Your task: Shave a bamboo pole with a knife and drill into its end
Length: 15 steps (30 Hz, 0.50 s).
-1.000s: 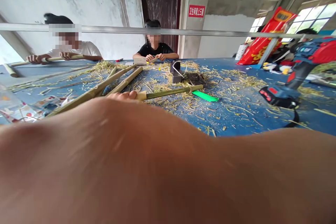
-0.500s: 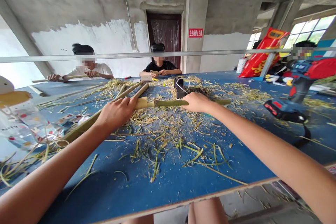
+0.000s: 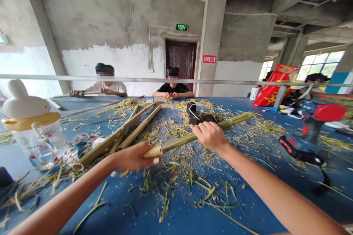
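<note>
A bamboo pole slants across the middle of the head view, its far end up to the right. My left hand is closed round the pale, scraped end, slightly blurred. Farther along the green stretch, my right hand wraps the pole with its fingers. Just behind that hand stands a black device with a white cord. More bamboo poles lie side by side beyond my left hand. Thin green shavings are scattered beneath the held pole.
The blue table carries a rabbit-lidded bottle at left and a cordless drill at right. A metal rail crosses behind. Other people sit across the table, one in a white shirt holding a pole. A red bag stands back right.
The pole has swung from nearly level to a slant, its left end now nearer me. My left hand moved down with it; both hands keep their hold. The camera view has tilted up.
</note>
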{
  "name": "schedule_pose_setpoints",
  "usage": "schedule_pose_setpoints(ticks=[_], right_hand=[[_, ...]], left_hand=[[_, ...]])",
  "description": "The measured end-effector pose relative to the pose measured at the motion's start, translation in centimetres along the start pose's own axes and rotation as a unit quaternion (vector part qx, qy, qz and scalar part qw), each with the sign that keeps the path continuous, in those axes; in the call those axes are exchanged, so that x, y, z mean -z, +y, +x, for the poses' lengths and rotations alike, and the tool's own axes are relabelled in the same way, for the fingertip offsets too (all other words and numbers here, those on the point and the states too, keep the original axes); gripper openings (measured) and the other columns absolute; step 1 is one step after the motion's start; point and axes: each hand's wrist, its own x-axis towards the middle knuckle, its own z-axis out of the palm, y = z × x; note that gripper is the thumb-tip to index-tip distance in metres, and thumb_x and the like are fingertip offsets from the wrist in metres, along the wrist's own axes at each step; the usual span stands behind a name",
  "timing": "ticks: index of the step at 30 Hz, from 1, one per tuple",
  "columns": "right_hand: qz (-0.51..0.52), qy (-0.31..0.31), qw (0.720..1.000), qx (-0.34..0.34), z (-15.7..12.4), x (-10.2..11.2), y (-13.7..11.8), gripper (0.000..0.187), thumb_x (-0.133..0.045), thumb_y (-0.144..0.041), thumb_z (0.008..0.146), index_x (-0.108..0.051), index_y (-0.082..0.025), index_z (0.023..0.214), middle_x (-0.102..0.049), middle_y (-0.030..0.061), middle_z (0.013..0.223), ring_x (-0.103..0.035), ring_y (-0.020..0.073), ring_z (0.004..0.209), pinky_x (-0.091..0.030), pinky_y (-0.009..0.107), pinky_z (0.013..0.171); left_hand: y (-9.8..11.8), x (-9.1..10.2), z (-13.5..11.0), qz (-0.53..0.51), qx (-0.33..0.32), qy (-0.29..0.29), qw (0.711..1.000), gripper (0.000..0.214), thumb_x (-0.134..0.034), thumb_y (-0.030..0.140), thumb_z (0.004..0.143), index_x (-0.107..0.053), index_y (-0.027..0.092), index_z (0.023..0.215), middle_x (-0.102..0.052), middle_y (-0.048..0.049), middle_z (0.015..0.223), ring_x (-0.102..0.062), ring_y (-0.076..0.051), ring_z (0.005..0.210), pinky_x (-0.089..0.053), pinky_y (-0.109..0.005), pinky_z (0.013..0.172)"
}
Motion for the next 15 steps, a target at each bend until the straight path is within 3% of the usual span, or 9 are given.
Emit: schedule_pose_setpoints(ticks=[2,5,7,9,10,11,12,13,15], right_hand=[[0.013,-0.018,1.0,-0.002,0.2,0.3,-0.1,0.03,-0.033,-0.019,0.088,-0.06,-0.015,0.075,-0.058,0.0064,0.063,-0.052,0.0139,0.061,-0.025,0.027,0.054],[0.105,-0.171,0.978,-0.063,0.5,0.1,-1.1,0.017,-0.043,-0.02,0.08,-0.059,-0.015,0.077,-0.059,0.0049,0.065,-0.05,0.0127,0.056,-0.025,0.024,0.05],[0.229,-0.308,0.918,-0.098,0.5,-0.1,-1.8,0.016,-0.048,-0.027,0.076,-0.057,-0.016,0.071,-0.054,0.0016,0.059,-0.045,0.0098,0.048,-0.026,0.023,0.046],[0.365,-0.428,0.822,-0.09,0.5,0.0,-2.1,0.022,-0.05,-0.037,0.075,-0.056,-0.016,0.071,-0.048,-0.0017,0.054,-0.04,0.0075,0.043,-0.028,0.021,0.043],[0.415,-0.468,0.777,-0.075,0.5,0.2,-2.1,0.026,-0.052,-0.041,0.074,-0.056,-0.015,0.074,-0.046,-0.0027,0.053,-0.039,0.0069,0.042,-0.03,0.021,0.043],[0.439,-0.488,0.752,-0.065,0.6,0.4,-2.0,0.029,-0.053,-0.044,0.073,-0.056,-0.015,0.075,-0.045,-0.003,0.053,-0.039,0.0069,0.042,-0.031,0.021,0.044],[0.437,-0.486,0.755,-0.062,0.6,0.5,-1.8,0.029,-0.054,-0.044,0.073,-0.056,-0.015,0.077,-0.046,-0.0025,0.053,-0.04,0.0074,0.043,-0.032,0.021,0.044],[0.407,-0.458,0.787,-0.071,0.6,0.7,-1.7,0.027,-0.053,-0.042,0.073,-0.057,-0.015,0.077,-0.049,-0.0011,0.055,-0.043,0.0084,0.045,-0.032,0.022,0.045],[0.294,-0.357,0.881,-0.103,0.7,0.8,-1.6,0.02,-0.05,-0.034,0.074,-0.059,-0.016,0.077,-0.055,0.0031,0.061,-0.049,0.0124,0.051,-0.033,0.023,0.047]], left_hand=[[-0.1,0.2,-0.2,-0.001,-0.013,-0.041,0.999,0.038,-0.036,0.048,0.082,-0.06,0.019,0.076,-0.062,0.0002,0.063,-0.055,-0.012,0.054,-0.038,-0.02,0.047],[-0.9,0.4,-0.1,0.178,0.038,0.058,0.982,0.027,-0.036,0.033,0.083,-0.058,0.017,0.081,-0.063,-0.0044,0.068,-0.058,-0.016,0.058,-0.041,-0.024,0.051],[-1.3,0.7,-0.1,0.299,0.042,0.112,0.947,0.023,-0.036,0.023,0.081,-0.057,0.017,0.085,-0.064,-0.0075,0.072,-0.06,-0.019,0.062,-0.043,-0.027,0.054],[-1.3,1.1,-0.2,0.366,0.023,0.137,0.92,0.025,-0.033,0.019,0.081,-0.057,0.016,0.088,-0.064,-0.0093,0.076,-0.061,-0.02,0.068,-0.044,-0.028,0.056],[-1.1,1.3,-0.3,0.383,0.021,0.146,0.912,0.025,-0.033,0.02,0.081,-0.057,0.015,0.087,-0.063,-0.0096,0.076,-0.061,-0.021,0.07,-0.045,-0.029,0.057],[-0.8,1.6,-0.5,0.395,0.029,0.152,0.906,0.025,-0.033,0.021,0.082,-0.057,0.015,0.087,-0.063,-0.0097,0.075,-0.061,-0.022,0.071,-0.045,-0.029,0.058],[-0.4,1.8,-0.6,0.401,0.042,0.154,0.902,0.025,-0.034,0.023,0.081,-0.057,0.015,0.087,-0.063,-0.0097,0.075,-0.061,-0.022,0.071,-0.045,-0.029,0.058],[-0.1,2.0,-0.6,0.403,0.06,0.15,0.901,0.024,-0.035,0.025,0.081,-0.057,0.015,0.087,-0.063,-0.0097,0.074,-0.061,-0.023,0.071,-0.045,-0.03,0.058],[0.5,2.1,-0.6,0.396,0.095,0.136,0.903,0.024,-0.037,0.026,0.079,-0.057,0.015,0.088,-0.064,-0.0097,0.074,-0.061,-0.023,0.069,-0.045,-0.03,0.058]])
